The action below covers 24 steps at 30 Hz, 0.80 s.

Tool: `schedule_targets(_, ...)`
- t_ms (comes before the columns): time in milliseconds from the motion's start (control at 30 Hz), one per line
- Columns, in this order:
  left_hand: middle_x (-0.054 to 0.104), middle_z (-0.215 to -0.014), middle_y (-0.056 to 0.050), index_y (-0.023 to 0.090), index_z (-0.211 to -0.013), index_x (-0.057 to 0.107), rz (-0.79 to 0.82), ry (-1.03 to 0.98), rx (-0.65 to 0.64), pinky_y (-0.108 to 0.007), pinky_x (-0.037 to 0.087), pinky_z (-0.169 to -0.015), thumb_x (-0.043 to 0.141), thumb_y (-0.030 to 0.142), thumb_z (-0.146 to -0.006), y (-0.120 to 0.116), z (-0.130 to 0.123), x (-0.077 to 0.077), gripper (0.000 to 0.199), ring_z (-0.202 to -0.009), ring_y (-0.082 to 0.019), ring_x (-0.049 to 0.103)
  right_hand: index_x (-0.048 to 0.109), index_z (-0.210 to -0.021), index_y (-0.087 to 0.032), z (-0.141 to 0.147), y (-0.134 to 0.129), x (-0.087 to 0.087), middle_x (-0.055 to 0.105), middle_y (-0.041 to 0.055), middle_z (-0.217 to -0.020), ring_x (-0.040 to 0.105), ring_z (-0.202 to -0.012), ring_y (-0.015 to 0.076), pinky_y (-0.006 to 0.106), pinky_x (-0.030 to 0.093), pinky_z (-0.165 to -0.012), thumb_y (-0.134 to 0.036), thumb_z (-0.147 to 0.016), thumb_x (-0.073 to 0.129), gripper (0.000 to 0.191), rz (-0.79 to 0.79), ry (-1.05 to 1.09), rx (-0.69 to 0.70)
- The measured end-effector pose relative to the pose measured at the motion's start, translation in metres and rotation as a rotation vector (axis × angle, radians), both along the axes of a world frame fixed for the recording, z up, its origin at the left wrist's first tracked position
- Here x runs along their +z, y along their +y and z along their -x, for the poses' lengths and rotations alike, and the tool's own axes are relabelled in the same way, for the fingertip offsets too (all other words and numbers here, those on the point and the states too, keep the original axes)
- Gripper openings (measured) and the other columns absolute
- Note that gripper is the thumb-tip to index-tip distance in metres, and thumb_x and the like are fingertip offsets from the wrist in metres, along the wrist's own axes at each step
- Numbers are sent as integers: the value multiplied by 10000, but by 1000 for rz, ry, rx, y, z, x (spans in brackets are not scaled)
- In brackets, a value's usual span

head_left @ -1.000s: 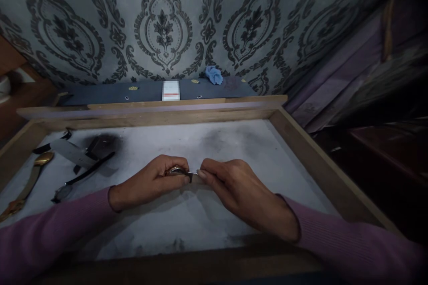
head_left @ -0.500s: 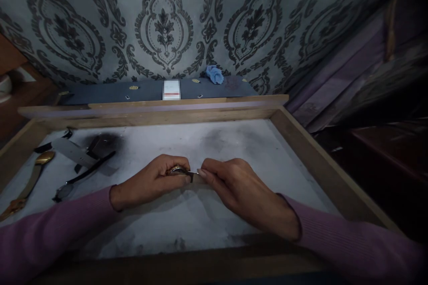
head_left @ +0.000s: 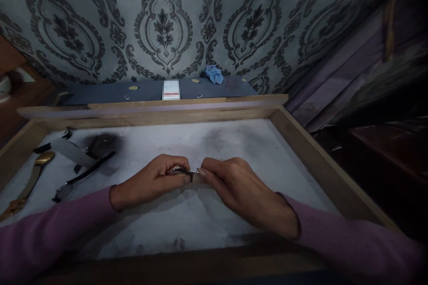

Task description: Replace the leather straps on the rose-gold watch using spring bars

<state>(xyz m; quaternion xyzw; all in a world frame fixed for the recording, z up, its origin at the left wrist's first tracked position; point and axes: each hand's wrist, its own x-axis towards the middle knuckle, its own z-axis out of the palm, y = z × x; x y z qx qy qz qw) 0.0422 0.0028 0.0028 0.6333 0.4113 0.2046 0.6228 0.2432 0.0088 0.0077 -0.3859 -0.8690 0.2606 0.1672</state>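
Over the middle of a white-bottomed wooden tray, my left hand [head_left: 152,182] is closed around a gold-toned wristwatch [head_left: 177,169], its case showing between thumb and fingers. A short dark piece, perhaps strap, hangs below my left thumb tip. Just to the right, my right hand [head_left: 234,185] pinches a thin, shiny metal piece [head_left: 194,172] between thumb and forefinger. Its left end reaches the watch's edge; its kind is hidden by my fingers.
On the tray's left lie a gold watch [head_left: 44,158], a dark-strapped watch [head_left: 65,190] and a grey strap-like strip [head_left: 75,153]. Wooden walls [head_left: 310,156] frame the tray. Beyond the back wall sit a small white box [head_left: 171,90] and a crumpled blue cloth [head_left: 214,74].
Hardly anything differs. Both hands keep their grip and place, with the metal piece still against the watch; the view has shifted very slightly.
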Motion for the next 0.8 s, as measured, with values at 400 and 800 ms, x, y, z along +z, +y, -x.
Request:
schedule_targets(400, 294, -591, 74, 166, -695, 478, 2, -13, 4, -228, 211, -501, 512, 296, -846, 0, 0, 2, 202, -537, -85, 250, 408, -640, -176, 1, 0, 0, 382, -46, -508, 373, -442, 73, 237, 206, -489, -254, -945, 372, 316, 5, -11, -7)
schedule_targets(800, 292, -592, 73, 164, -686, 477, 0, -20, 8, -230, 210, -503, 513, 274, -849, 1, -1, 1, 199, -539, -83, 248, 429, -631, -175, 1, 0, 2, 375, -45, -508, 364, -442, 75, 233, 224, -477, -257, -945, 368, 330, 23, 6, -7)
